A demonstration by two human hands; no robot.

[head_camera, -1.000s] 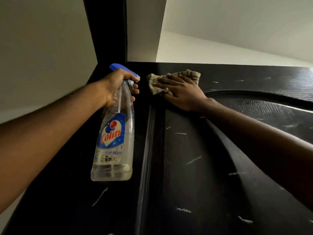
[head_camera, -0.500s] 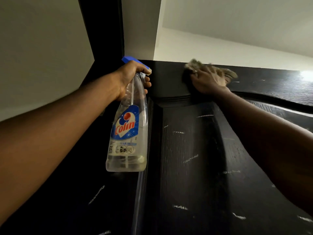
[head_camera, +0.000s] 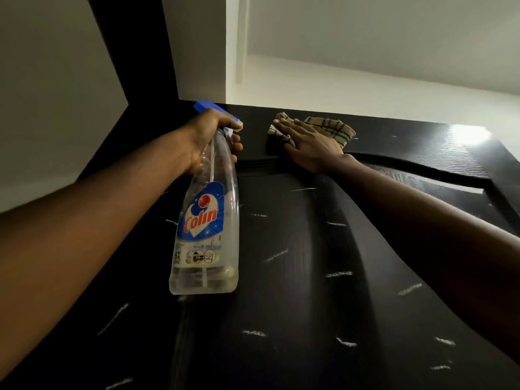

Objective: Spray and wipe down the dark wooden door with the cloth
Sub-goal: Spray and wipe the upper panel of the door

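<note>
The dark wooden door (head_camera: 309,277) shows pale streaks across its panels, so the wiping is best done in overlapping passes from the far top rail toward the near end. The Colin spray bottle (head_camera: 206,226) hangs at left, its neck in the closed grip of the left hand (head_camera: 208,142). The checked cloth (head_camera: 329,128) lies on the top rail under the flat, straight-fingered right hand (head_camera: 309,142), which should press evenly.

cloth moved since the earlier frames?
Yes. Against the upright groove in the door, the cloth under the right hand slid right along the top rail, then partway back left; it now lies right of its spot a second ago.
</note>
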